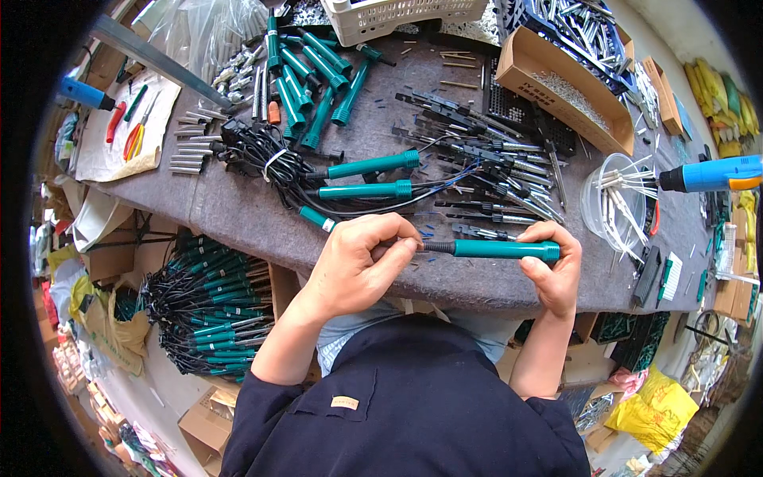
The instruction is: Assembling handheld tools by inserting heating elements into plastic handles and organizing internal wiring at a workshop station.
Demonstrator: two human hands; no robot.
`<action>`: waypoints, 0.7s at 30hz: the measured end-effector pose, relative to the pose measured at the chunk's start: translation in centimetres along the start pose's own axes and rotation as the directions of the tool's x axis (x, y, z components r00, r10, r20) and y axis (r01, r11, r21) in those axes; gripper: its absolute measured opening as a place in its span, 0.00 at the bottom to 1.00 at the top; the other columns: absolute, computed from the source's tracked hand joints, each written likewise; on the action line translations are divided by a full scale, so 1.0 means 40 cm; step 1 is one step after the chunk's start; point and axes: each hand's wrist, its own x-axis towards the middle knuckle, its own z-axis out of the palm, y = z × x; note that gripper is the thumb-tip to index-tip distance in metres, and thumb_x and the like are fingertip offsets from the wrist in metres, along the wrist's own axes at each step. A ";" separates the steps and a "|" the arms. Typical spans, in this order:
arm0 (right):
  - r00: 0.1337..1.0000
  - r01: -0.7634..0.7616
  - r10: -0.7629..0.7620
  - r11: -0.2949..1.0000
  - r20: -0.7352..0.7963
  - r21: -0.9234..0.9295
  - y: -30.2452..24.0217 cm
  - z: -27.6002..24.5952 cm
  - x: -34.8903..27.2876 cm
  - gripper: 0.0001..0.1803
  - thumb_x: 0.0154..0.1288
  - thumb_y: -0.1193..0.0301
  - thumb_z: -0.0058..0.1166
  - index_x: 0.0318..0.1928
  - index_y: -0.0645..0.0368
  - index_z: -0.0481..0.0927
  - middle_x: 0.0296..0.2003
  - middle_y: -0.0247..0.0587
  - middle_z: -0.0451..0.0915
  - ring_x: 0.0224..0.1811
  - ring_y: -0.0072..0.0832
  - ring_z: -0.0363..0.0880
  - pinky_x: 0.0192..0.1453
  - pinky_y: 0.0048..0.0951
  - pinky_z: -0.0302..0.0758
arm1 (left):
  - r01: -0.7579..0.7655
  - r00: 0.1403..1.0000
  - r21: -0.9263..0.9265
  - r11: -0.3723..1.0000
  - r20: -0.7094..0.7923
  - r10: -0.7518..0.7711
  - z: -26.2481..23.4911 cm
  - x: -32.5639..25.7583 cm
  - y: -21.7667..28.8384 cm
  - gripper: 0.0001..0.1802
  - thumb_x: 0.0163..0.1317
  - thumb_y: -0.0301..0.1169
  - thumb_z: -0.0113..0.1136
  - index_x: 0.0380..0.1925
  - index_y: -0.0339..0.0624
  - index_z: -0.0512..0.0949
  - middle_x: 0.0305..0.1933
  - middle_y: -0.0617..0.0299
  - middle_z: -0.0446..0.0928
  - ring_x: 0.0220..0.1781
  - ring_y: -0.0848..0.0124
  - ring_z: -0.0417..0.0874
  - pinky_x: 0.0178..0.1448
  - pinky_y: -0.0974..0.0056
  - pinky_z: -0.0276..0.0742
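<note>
The person wears a loose dark top (445, 397), navy to near-black, in plain matte cloth with soft creases. Its short, wide sleeves (262, 417) end around the elbows, leaving the forearms (282, 338) bare. On the left of the chest sits a patch pocket (322, 405) of the same dark cloth, with a small tan rectangular label (345, 402) bearing faint print. Beyond the hem show pale blue trousers (486, 340), denim-like and faded. Both the left hand (359, 266) and the right hand (554, 266) are ungloved.

Dark print (532, 86) is running along a brown box (564, 107), and tiny, blurry letters (345, 403) are sitting on a tan shirt patch (345, 402).
</note>
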 end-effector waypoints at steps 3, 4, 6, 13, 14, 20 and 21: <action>0.999 -0.031 0.032 0.999 0.012 -0.012 -0.006 0.008 0.004 0.15 0.53 0.69 0.68 0.37 0.66 0.81 0.32 0.35 0.80 0.31 0.17 0.73 0.35 0.19 0.70 | -0.036 0.998 0.047 0.998 0.051 0.033 -0.006 -0.002 -0.007 0.03 0.61 0.24 0.59 0.32 0.35 0.78 0.24 0.59 0.74 0.24 0.71 0.73 0.28 0.66 0.67; 0.999 -0.032 0.032 0.999 0.013 -0.012 -0.004 0.004 0.002 0.15 0.53 0.69 0.68 0.37 0.66 0.81 0.32 0.35 0.80 0.31 0.17 0.73 0.35 0.19 0.70 | -0.035 0.998 0.047 0.998 0.050 0.033 -0.008 -0.001 -0.006 0.03 0.61 0.24 0.59 0.32 0.35 0.78 0.24 0.59 0.74 0.24 0.71 0.73 0.28 0.66 0.67; 0.994 -0.113 0.113 0.993 0.007 0.009 0.004 -0.006 -0.002 0.15 0.54 0.68 0.69 0.37 0.66 0.82 0.30 0.34 0.80 0.29 0.16 0.73 0.33 0.19 0.70 | -0.039 0.995 0.070 0.997 0.091 0.033 -0.012 0.000 -0.003 0.05 0.62 0.25 0.58 0.35 0.35 0.79 0.26 0.58 0.74 0.27 0.68 0.75 0.31 0.64 0.68; 0.999 -0.002 0.005 0.996 0.036 -0.085 -0.017 0.011 0.017 0.14 0.54 0.70 0.70 0.37 0.66 0.82 0.29 0.33 0.80 0.28 0.15 0.73 0.32 0.19 0.68 | -0.199 0.973 0.148 0.969 0.147 0.177 -0.029 -0.006 -0.036 0.10 0.64 0.26 0.57 0.43 0.36 0.80 0.30 0.57 0.75 0.35 0.60 0.77 0.42 0.59 0.70; 0.997 0.018 -0.011 0.995 0.072 -0.098 -0.020 0.016 0.022 0.14 0.54 0.70 0.70 0.37 0.66 0.83 0.29 0.33 0.80 0.28 0.15 0.73 0.32 0.18 0.68 | -0.177 0.970 0.146 0.973 0.196 0.147 -0.039 -0.013 -0.043 0.10 0.64 0.26 0.57 0.44 0.37 0.80 0.30 0.57 0.75 0.36 0.59 0.76 0.44 0.59 0.69; 0.985 -0.051 0.063 0.996 0.160 -0.078 -0.031 0.020 0.039 0.14 0.54 0.70 0.70 0.38 0.65 0.83 0.29 0.32 0.79 0.28 0.14 0.72 0.31 0.18 0.68 | -0.182 0.939 0.199 0.963 0.326 0.111 -0.040 -0.021 -0.070 0.15 0.62 0.27 0.60 0.49 0.40 0.79 0.31 0.58 0.76 0.36 0.59 0.76 0.46 0.56 0.69; 0.980 -0.117 0.129 0.990 0.150 -0.082 -0.034 0.019 0.041 0.14 0.54 0.70 0.70 0.38 0.65 0.83 0.29 0.31 0.79 0.27 0.14 0.72 0.31 0.17 0.67 | -0.196 0.936 0.233 0.952 0.333 0.112 -0.039 -0.021 -0.071 0.17 0.61 0.27 0.61 0.51 0.41 0.79 0.31 0.59 0.76 0.36 0.59 0.76 0.47 0.56 0.69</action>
